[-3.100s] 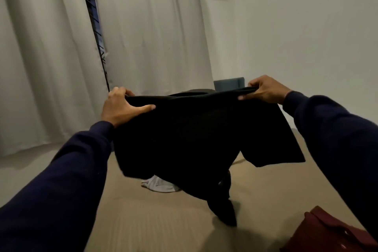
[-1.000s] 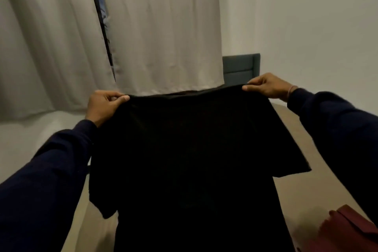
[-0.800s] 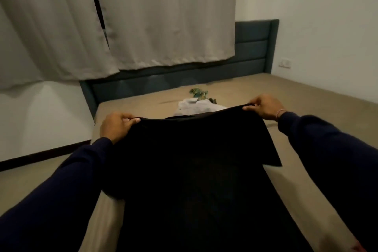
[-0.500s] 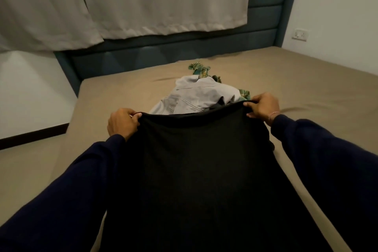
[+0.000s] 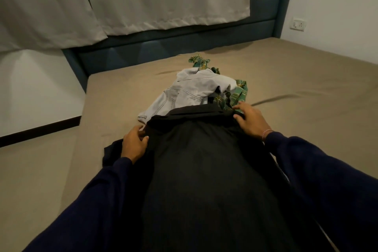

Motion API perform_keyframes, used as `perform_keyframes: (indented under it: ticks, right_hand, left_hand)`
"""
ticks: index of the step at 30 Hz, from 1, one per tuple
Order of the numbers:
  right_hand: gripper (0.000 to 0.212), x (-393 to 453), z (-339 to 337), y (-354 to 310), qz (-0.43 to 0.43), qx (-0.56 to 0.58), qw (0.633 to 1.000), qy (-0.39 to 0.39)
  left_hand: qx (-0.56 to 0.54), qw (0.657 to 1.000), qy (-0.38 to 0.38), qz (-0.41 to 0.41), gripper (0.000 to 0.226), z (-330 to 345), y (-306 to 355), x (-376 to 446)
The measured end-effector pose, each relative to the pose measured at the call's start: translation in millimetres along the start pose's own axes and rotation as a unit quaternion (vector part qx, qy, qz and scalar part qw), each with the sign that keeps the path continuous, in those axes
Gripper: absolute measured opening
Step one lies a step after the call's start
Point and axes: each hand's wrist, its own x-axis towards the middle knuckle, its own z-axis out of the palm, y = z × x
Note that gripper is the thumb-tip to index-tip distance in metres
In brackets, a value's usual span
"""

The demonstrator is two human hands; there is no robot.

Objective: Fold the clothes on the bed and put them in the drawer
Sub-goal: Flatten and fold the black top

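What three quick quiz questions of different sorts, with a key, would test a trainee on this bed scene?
1. True or false: the black shirt lies spread on the bed, not held in the air.
2. Which garment lies just beyond the black shirt's far edge? A) a grey denim garment B) a yellow towel C) a white sock
3. Fill in: the right hand rests near the shirt's far right corner, beside a ____ plaid garment.

Key: 1 true; 2 A, the grey denim garment; 3 green, the green plaid garment. The left hand touches the shirt's left shoulder.
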Motion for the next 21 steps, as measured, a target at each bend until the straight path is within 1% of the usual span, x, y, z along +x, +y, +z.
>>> perform_keyframes:
  ticks: [3, 6, 8, 10, 11, 14, 17, 19, 21]
  right_hand:
    - [0.027, -36.5, 12.2, -30.7, -0.042, -0.003, 0.999, -0.030]
    - [0.027, -64.4, 31.6, -64.8, -0.055, -0.013, 0.995, -0.084]
    - [0.027, -80.4, 48.5, -88.5, -0.068, -0.021, 0.991, -0.114]
    - [0.029, -91.2, 66.6, -111.9, -0.082, -0.018, 0.988, -0.132]
    - [0.030, -94.9, 75.2, -122.5, -0.081, -0.016, 0.987, -0.139]
    - [0.034, -96.8, 100.5, -157.5, -0.079, -0.022, 0.984, -0.159]
    - [0.039, -84.5, 128.3, -194.0, -0.072, -0.017, 0.982, -0.174]
    - [0.047, -72.5, 146.5, -217.4, -0.066, -0.018, 0.982, -0.178]
    - [0.060, -58.9, 167.9, -239.9, -0.064, -0.025, 0.981, -0.180]
  left_hand:
    - [0.025, 0.999, 0.006, -0.034, 0.043, -22.0, -11.5, -43.1]
    - [0.031, 0.997, 0.015, -0.070, 0.036, -41.0, -24.4, -83.5]
    - [0.039, 0.995, 0.009, -0.087, 0.028, -52.8, -33.2, -107.7]
    - [0.040, 0.994, -0.005, -0.105, 0.013, -64.3, -41.5, -127.9]
    - [0.033, 0.992, -0.012, -0.120, 0.011, -67.3, -43.4, -136.7]
    - [0.001, 0.984, -0.037, -0.174, 0.025, -72.3, -54.3, -155.6]
    - [-0.037, 0.970, -0.083, -0.226, 0.030, -74.0, -62.1, -166.3]
    - [-0.054, 0.963, -0.113, -0.240, 0.031, -70.2, -68.9, -166.7]
    - [-0.035, 0.963, -0.122, -0.239, 0.031, -65.5, -77.8, -163.1]
